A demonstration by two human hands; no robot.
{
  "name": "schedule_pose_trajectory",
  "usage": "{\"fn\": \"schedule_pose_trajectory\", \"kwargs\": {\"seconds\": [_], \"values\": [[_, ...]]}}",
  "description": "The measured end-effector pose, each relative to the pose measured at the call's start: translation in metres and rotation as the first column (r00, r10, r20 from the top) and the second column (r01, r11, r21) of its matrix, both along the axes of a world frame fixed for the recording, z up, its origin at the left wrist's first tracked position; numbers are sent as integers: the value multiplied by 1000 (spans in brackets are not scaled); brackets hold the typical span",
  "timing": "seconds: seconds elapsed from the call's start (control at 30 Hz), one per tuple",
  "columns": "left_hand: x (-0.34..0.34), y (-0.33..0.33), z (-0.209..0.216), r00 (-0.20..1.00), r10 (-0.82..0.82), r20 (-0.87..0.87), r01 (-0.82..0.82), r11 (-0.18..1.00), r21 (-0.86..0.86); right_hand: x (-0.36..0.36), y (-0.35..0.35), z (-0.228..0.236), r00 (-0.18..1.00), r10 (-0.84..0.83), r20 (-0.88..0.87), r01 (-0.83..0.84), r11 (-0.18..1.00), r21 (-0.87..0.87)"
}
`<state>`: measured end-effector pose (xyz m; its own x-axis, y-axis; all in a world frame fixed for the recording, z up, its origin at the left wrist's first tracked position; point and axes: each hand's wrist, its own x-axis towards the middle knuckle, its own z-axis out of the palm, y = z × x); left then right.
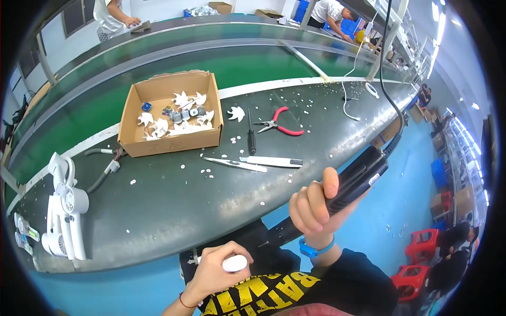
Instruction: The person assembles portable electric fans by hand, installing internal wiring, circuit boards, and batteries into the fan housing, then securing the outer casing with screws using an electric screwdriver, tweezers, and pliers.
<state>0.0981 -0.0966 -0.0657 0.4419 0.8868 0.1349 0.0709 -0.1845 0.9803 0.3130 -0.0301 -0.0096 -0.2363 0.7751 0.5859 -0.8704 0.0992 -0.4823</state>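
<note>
On the dark green tabletop (174, 195) we see an open brown cardboard box (179, 146); inside it we find white plastic fan blades (159, 127) and grey cylindrical motors (185, 114); one loose white star-shaped blade (236, 114) lies outside, to the box's right; near it we notice a slim screwdriver with a black handle (252, 141) and splayed pliers with red grips (287, 129); nearer us lie pointed pale tweezers (235, 164) and a flat white-and-black knife-like tool (271, 161); beyond the table we see a long green conveyor belt (253, 58), with a person in a white shirt (109, 16) across it; at right, red plastic stools (421, 245) stand on the light-blue floor (400, 195).
</note>
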Motion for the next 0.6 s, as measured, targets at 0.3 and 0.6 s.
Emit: {"fn": "schedule_pose_trajectory", "kwargs": {"seconds": [0.3,0.6], "values": [[-10,8,44,909,249,335,-215,967,-137,-37,35,39,974,173,-148,-130,956,261],[-21,8,36,857,399,325,-341,913,-224,-78,48,41,914,301,-272,-223,933,282]]}}
